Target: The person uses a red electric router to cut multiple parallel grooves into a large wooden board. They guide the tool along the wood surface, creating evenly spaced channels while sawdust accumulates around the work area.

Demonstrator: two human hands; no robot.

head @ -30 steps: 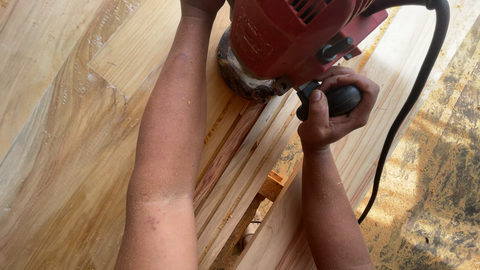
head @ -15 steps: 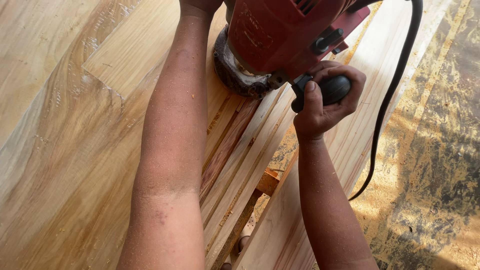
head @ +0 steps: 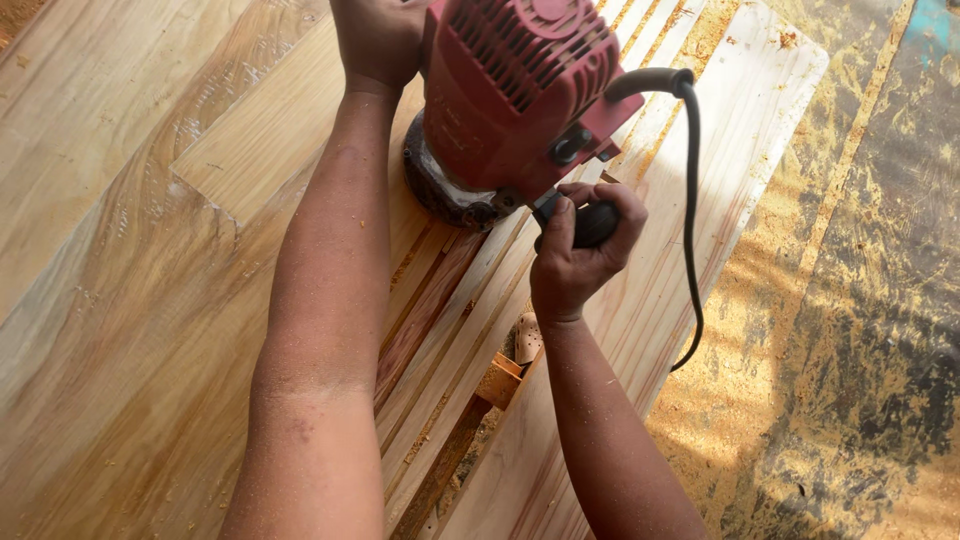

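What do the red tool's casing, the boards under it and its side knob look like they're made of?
Red casing: probably moulded plastic, matte, with vent slots. Boards: bare, unfinished wood showing grain streaks and sawdust. Black knob in the right hand: looks like smooth plastic or rubber; hard to tell.

- I see the red power tool [head: 515, 95], a boxy motor housing with cooling slots on top, standing upright on its round dark base, which is dusted with sawdust.
- Its black side handle [head: 590, 222] juts out to the right, low on the body.
- A black cord [head: 690, 200] loops out of the housing and hangs down over the pale planks.
- The wooden panel [head: 150, 250] beneath lies flat, built of glued strips, grain running diagonally.
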